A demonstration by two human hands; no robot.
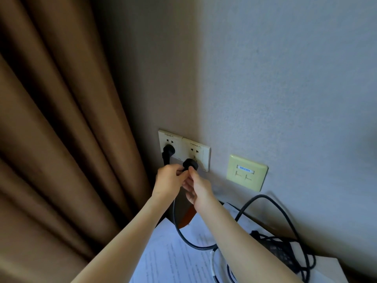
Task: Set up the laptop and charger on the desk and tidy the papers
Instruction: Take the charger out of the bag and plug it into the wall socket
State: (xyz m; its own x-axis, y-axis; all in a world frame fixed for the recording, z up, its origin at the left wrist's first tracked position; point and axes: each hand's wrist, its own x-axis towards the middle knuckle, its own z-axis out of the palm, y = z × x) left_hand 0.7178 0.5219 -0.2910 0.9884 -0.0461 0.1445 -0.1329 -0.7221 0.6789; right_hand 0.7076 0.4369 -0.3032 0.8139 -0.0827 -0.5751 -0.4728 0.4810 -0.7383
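Observation:
Both hands meet at a black charger plug (191, 164) held right in front of the right-hand wall socket (197, 153). My left hand (169, 179) grips the plug from the left, and my right hand (199, 187) pinches it from below with the thumb up against it. The plug's black cable (181, 234) drops down and loops over printed papers (177, 260) lying on the desk. More black cable (285, 217) arcs to the right toward a tangle by the wall. No laptop is in view.
Another black plug (168, 150) sits in the left socket (170, 139). A yellowish network wall plate (246, 172) is further right. Brown curtains (61, 139) hang along the left. A white cable (213, 262) lies on the papers.

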